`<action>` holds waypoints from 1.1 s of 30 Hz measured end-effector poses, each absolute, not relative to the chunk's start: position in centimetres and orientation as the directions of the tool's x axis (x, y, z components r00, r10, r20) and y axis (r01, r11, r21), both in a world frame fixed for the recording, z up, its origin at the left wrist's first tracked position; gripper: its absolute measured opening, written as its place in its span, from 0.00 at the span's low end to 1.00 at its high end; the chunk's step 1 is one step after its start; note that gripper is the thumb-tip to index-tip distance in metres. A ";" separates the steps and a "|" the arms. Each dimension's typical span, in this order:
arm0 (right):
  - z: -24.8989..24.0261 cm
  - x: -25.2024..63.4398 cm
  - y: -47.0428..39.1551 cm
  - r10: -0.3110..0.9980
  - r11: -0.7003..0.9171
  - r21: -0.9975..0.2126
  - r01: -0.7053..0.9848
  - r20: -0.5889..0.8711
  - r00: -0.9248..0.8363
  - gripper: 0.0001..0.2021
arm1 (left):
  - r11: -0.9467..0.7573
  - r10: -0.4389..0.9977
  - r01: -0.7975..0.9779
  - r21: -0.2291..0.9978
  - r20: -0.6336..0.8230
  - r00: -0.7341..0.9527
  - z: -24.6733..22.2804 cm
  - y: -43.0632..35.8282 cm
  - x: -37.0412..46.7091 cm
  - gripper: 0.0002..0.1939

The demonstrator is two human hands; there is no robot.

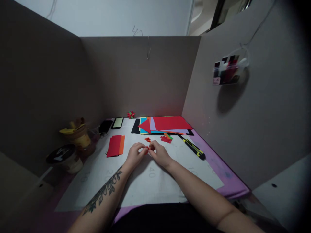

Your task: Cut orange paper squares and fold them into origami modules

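My left hand (136,153) and my right hand (159,153) meet over the middle of the white sheet. Between the fingertips of both is a small piece of red paper (147,148), mostly covered by the fingers. Just beyond my hands lie small folded orange paper pieces (147,139). To the right of them rests a little pile of red paper strips (166,139), with orange and green strips (168,136) on top. Left of my left hand is a stack of red rectangular paper (114,145) with an orange sheet (121,144) under its edge.
Coloured sheets (172,123) lie at the back right. A yellow-black utility knife (194,148) rests on the right. Two dark phones, one a lit phone (118,123), and a red-green paper star (131,114) sit at the back. Containers (81,137) stand left; grey walls (145,77) enclose the table.
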State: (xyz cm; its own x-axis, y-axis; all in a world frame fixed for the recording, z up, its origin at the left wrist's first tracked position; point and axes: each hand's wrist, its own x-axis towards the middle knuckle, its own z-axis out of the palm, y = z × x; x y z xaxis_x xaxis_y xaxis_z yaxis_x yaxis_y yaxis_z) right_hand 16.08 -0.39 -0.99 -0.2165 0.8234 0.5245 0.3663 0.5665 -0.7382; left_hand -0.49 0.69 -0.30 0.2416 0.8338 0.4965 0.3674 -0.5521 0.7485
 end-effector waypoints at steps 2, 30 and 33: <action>-1.0 16.0 -0.4 0.838 0.544 -0.768 0.340 0.516 -0.176 0.04 | -0.548 0.837 0.432 0.716 0.478 0.267 -0.6 0.9 -0.6 0.06; -0.7 16.0 -0.7 0.703 0.657 -0.556 0.508 0.695 -0.148 0.05 | -0.519 0.854 0.334 0.787 0.489 0.175 0.6 0.6 -0.9 0.06; -0.7 16.6 -0.3 0.738 0.617 -0.624 0.480 0.670 -0.080 0.06 | -0.440 0.898 0.278 0.854 0.429 0.101 0.6 1.2 -1.5 0.07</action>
